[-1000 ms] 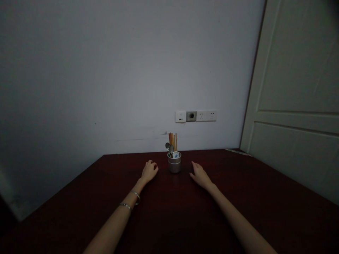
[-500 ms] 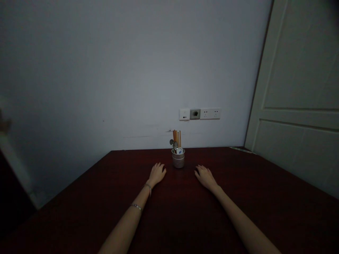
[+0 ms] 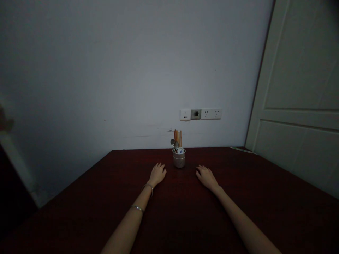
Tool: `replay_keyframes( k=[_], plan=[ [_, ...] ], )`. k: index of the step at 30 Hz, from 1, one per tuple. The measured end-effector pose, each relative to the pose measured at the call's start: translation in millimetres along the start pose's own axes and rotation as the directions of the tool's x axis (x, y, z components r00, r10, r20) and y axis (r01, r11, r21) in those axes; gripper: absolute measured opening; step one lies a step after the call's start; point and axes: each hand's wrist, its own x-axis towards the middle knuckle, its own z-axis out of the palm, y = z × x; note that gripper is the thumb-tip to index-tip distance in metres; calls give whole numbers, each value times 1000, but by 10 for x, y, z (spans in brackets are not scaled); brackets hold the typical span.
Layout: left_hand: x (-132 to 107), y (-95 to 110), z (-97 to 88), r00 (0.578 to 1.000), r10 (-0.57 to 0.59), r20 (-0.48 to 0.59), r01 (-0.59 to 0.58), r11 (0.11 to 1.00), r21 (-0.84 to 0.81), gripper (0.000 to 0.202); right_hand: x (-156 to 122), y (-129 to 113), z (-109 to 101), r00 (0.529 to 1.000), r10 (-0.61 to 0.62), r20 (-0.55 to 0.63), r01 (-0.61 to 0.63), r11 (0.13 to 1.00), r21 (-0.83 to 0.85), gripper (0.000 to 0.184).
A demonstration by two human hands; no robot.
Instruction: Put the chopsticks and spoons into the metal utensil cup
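Observation:
My left hand (image 3: 158,174) lies palm down on the dark red table (image 3: 174,211), fingers stretched forward and holding nothing. Two bracelets circle that arm. Opposite it, my right hand (image 3: 206,176) rests the same way, open, its fingers pointing toward the middle. Between and slightly beyond the hands stands a grey utensil cup (image 3: 179,162), touched by neither. Several wooden chopsticks (image 3: 178,137) stick up from it, along with metal spoons (image 3: 174,144) and a white spoon with a blue mark (image 3: 180,150).
Behind the table's far edge rises a pale wall (image 3: 143,77) with a row of sockets (image 3: 211,113). A light panelled door (image 3: 299,116) borders the right side. A thin strip (image 3: 242,150) lies at the far right edge. Something blurred (image 3: 5,121) shows at the far left.
The whole view has shifted very slightly. Both hands and the cup keep their places on the table.

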Motion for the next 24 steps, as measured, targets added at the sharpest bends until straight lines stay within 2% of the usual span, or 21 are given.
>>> replay_keyframes(
  k=[24],
  plan=[
    [-1, -20, 13, 1000, 18, -1, -18, 1000, 0, 43, 3, -4, -17, 1000, -23, 4, 24, 999, -21, 42]
  ],
)
